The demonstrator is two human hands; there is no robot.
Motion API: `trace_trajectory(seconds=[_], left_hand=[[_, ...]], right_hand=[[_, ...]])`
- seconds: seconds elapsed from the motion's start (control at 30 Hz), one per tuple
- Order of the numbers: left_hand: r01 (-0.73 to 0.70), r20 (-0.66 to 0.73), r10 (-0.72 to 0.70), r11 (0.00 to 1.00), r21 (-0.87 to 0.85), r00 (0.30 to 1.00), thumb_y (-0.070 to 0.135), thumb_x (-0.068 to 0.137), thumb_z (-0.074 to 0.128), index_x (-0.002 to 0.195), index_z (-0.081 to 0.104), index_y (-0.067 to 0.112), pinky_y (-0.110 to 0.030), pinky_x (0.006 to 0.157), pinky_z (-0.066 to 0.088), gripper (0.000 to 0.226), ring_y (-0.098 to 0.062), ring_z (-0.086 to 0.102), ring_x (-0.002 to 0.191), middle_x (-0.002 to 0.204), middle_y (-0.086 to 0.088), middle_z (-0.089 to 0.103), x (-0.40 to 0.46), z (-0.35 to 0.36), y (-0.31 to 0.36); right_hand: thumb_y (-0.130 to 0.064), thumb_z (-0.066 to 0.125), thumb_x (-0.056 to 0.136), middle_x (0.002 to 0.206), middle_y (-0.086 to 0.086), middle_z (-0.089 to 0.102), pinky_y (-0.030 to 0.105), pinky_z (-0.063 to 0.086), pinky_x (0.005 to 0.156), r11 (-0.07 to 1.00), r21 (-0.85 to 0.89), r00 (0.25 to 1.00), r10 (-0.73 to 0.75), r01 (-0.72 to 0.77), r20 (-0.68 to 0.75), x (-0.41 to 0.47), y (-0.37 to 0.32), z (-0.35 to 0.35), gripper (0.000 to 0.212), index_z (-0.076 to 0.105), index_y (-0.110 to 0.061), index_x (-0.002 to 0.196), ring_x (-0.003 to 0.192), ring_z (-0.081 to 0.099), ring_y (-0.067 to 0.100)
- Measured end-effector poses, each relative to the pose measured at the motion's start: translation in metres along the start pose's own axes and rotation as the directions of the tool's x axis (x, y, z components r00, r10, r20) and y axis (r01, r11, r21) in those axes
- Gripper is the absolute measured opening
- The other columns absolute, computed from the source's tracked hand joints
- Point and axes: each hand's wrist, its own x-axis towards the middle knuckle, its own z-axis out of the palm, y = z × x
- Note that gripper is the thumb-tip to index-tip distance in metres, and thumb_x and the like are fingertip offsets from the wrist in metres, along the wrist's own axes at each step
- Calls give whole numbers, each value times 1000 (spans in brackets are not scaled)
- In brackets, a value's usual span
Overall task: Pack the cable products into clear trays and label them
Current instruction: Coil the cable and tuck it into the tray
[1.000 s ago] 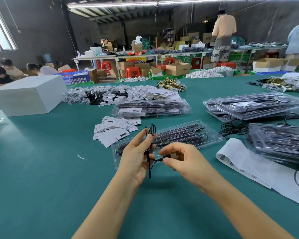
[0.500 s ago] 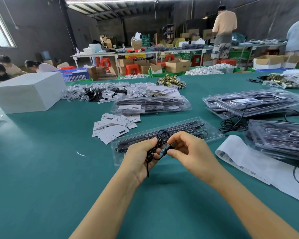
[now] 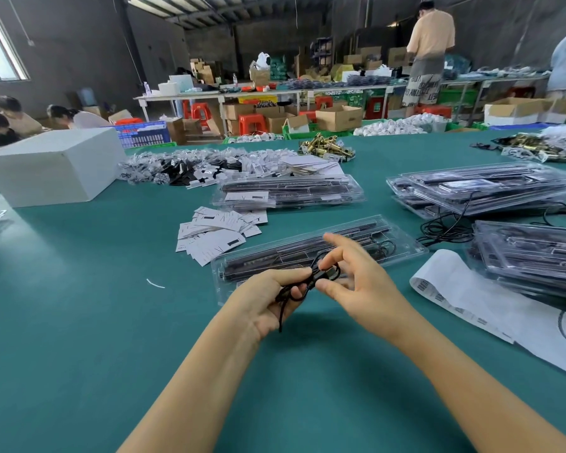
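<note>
Bundling the black cable comes first: my left hand grips its gathered loops just above the green table while my right hand pinches the plug end. Next, I judge, it must be tucked into the clear tray just beyond, coils kept tight.

**Cable bunched, hands closed in**

A second ago the left hand held the cable up in a tall loop. Now the loop is folded down into that hand's curled fingers. The right hand has come in, pinching the plug end, its index finger lifted.
</note>
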Motion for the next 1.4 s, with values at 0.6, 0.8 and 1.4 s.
trace_trajectory(seconds=[0.6,0.8,1.4], left_hand=[[-453,115,468,719,528,876,9,95,55,95,71,11,-18,63,52,16,-13,64,69,87,-12,70,-11,9,-8],[-501,64,585,628,595,809,12,86,68,82,64,8,-24,61,48,7,-16,70,69,71,-5,70,-6,3,-8],[-616,160,734,405,676,660,18,88,66,77,71,28,-28,82,52,16,-13,69,82,77,4,74,-8,-6,0]], right_hand=[[-3,70,82,98,-5,66,11,47,75,1000,-1,988,27,-27,-152,4,5,-8,38,66,-26,112,72,64,4],[-11,56,92,90,-11,46,23,39,76,919,-379,992,-121,104,-22,0,3,0,20,63,-16,110,83,47,10],[-3,48,95,89,1,65,24,42,66,906,318,922,345,-278,-178,6,4,-3,16,57,-17,91,75,53,12]])
